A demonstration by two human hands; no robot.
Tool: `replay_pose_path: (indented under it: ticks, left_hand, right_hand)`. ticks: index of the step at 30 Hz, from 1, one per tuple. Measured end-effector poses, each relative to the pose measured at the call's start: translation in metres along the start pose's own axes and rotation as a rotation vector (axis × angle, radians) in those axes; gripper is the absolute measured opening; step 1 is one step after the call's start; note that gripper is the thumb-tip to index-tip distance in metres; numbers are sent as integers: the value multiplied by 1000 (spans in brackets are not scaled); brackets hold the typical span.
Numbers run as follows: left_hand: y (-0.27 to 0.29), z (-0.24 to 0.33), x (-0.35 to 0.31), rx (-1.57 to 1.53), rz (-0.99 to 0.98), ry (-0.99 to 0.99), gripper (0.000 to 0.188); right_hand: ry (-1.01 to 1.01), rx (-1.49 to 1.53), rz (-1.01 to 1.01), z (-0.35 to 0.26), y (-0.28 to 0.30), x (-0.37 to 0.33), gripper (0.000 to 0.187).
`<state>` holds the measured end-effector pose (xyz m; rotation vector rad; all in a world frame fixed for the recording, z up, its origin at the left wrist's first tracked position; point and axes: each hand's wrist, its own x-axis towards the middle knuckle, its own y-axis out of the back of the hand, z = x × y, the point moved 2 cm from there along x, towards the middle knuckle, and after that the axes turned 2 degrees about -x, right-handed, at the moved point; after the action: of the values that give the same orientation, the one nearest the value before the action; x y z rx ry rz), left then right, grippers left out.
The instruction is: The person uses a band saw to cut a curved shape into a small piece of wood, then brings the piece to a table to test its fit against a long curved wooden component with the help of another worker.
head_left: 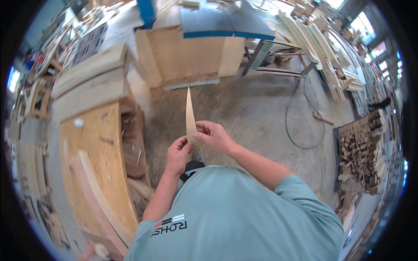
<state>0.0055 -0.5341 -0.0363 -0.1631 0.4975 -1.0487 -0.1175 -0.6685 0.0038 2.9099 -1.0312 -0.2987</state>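
In front of my body I hold a thin, pale piece of wood [190,114] that tapers to a sharp point at its far end. My left hand [177,153] grips its near end, fingers closed. Just to the right and slightly farther up, my right hand [212,135] pinches the same piece between thumb and fingers. The near end of the wood is partly hidden by my fingers.
A wooden workbench [98,161] stands at my left with a curved wooden strip [98,191] on it. Ahead is a blue-edged machine table [226,21]. A hose [287,124] loops on the concrete floor. Stacked wood blocks [361,148] stand at right.
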Motion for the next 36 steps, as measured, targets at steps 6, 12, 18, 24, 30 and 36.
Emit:
replay_pose_path:
  ticks: [6, 12, 18, 24, 30, 36]
  left_hand:
    - [-75, 28, 157, 4, -227, 151, 27]
    - [-161, 34, 286, 70, -288, 175, 26]
    - [-236, 33, 396, 71, -194, 146, 25]
    - [-285, 54, 478, -23, -80, 134, 22]
    - [-281, 68, 556, -167, -72, 233, 22]
    - [-267, 93, 637, -104, -84, 170, 27]
  right_hand:
    - [11, -76, 259, -13, 105, 50, 37]
    - [51, -8, 410, 15, 216, 130, 34]
    - [70, 39, 380, 19, 329, 214, 33]
    - [46, -44, 240, -2, 416, 296, 32]
    - [205, -235, 187, -6, 454, 384, 33]
    - [65, -83, 142, -12, 469, 469, 32]
